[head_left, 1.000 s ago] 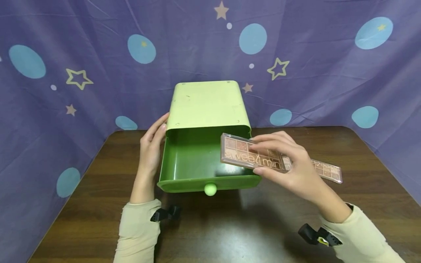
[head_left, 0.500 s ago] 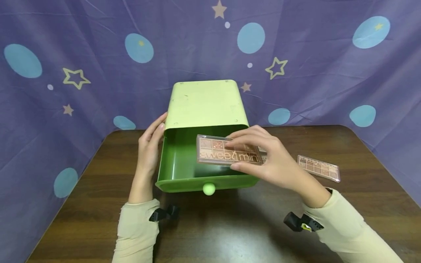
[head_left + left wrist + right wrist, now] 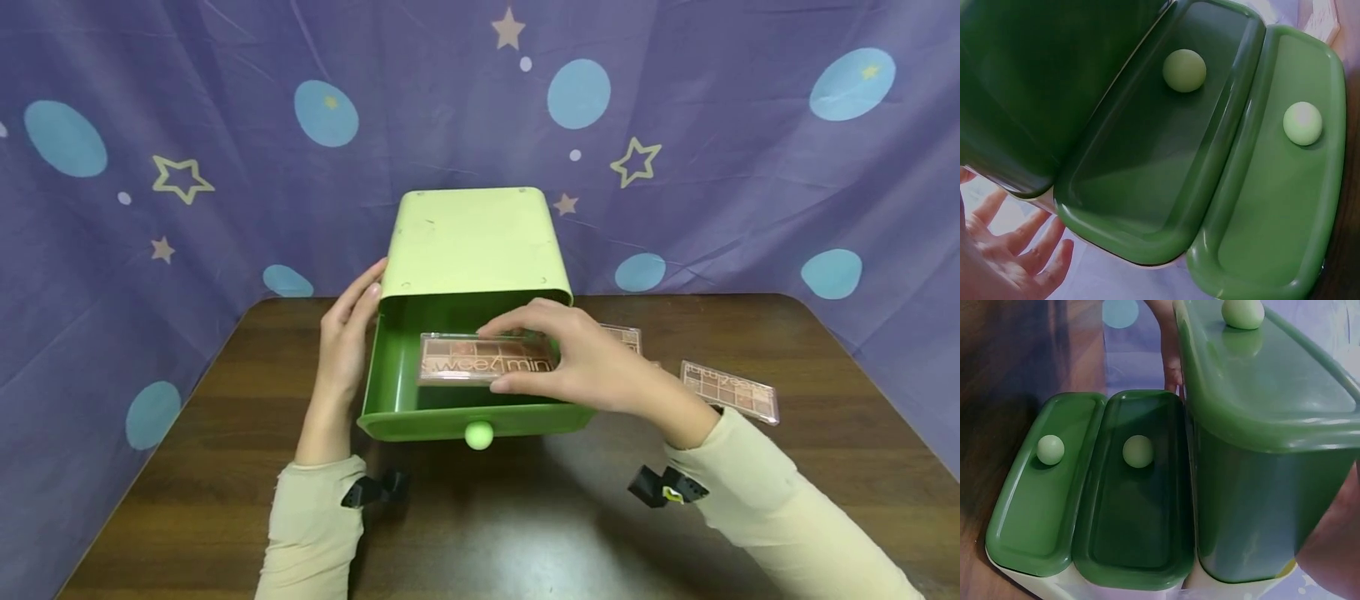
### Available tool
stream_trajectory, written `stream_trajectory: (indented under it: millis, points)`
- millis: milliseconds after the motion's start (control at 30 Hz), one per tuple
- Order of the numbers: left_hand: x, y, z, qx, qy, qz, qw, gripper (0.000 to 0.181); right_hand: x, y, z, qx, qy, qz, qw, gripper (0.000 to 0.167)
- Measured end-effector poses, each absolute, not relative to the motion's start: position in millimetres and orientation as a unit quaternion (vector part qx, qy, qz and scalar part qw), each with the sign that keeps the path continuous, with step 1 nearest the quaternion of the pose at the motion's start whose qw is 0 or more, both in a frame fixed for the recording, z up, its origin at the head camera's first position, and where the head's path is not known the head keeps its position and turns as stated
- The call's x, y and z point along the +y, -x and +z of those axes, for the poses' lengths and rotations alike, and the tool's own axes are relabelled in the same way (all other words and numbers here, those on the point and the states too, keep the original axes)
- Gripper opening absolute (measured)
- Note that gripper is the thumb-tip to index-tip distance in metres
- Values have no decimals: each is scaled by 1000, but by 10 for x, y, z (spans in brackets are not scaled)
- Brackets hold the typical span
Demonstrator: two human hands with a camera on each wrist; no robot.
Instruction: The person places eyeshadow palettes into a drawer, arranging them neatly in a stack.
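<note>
A pale green cabinet [image 3: 472, 242] stands on the table with its green top drawer [image 3: 397, 367] pulled out. My right hand [image 3: 570, 354] pinches an eyeshadow palette [image 3: 457, 358] between thumb and fingers, inside the drawer's opening, with the lettered lid facing up. Whether the palette touches the drawer floor, I cannot tell. Against the cabinet's left side rests my left hand [image 3: 345, 333], its fingers extended; the left wrist view shows those fingers [image 3: 1041, 256] spread beside the casing. In the right wrist view only part of the right hand [image 3: 1335, 537] shows, behind the drawer.
Two more palettes lie on the table to the right: one palette [image 3: 729, 392] in full view, another palette [image 3: 626, 337] partly hidden by my right hand. Below the pulled-out drawer are two closed drawers [image 3: 1135, 519] with round knobs. A patterned purple curtain [image 3: 450, 100] hangs behind.
My right hand has carried the palette leftward and down, from the drawer's right edge into its opening. The left hand has stayed at the cabinet's side.
</note>
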State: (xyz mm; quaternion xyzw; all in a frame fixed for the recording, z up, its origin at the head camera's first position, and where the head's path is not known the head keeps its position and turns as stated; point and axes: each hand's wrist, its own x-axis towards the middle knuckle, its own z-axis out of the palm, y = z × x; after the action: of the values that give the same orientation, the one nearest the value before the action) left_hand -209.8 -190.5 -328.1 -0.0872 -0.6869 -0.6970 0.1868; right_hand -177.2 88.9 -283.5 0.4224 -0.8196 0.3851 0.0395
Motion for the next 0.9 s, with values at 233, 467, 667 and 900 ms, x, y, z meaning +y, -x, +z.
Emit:
stream_trajectory:
  millis: [233, 467, 667, 900]
  points:
    - [-1916, 2100, -3291, -691, 97, -690, 190, 39, 801, 1878, -2805, -844, -423, 329, -4, 46]
    - [-1913, 2100, -3296, -689, 97, -694, 184, 40, 755, 1928, -2768, -858, -426, 284, -27, 47]
    - [-1920, 2100, -3306, -688, 101, -693, 188, 39, 705, 1938, -2754, -873, -418, 248, -30, 47]
    - [-1915, 2102, -3293, -687, 104, -694, 190, 39, 636, 1960, -2744, -876, -428, 220, -22, 47]
